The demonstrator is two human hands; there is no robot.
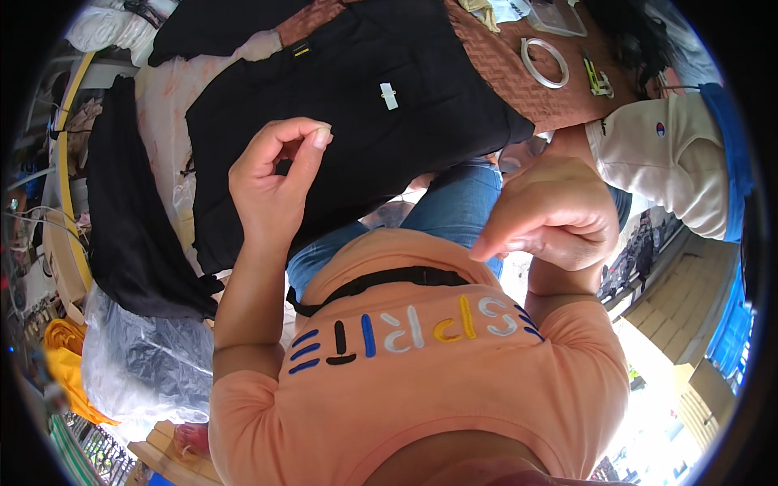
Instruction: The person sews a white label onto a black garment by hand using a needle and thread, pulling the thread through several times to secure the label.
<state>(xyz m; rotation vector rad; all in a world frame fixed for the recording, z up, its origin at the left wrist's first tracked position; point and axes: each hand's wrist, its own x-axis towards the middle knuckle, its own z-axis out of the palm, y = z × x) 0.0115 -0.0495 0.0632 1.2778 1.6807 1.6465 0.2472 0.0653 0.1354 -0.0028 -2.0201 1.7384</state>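
Note:
A black garment lies spread over the table in front of me, partly over my lap. On it sit a small white tag and a small dark label with yellow. My left hand is raised above the garment's left part, thumb and forefinger pinched together. Whatever it holds, if anything, is too small to make out. My right hand is lifted to the right of the garment, closer to me, with its fingers curled together and pointing inward. What lies between those fingertips is hidden.
On the brown patterned table cover are a white ring-shaped roll, a yellow-green cutter and a clear plastic container. Black cloth hangs at the left, above a clear plastic bag. Cream cloth lies at the right.

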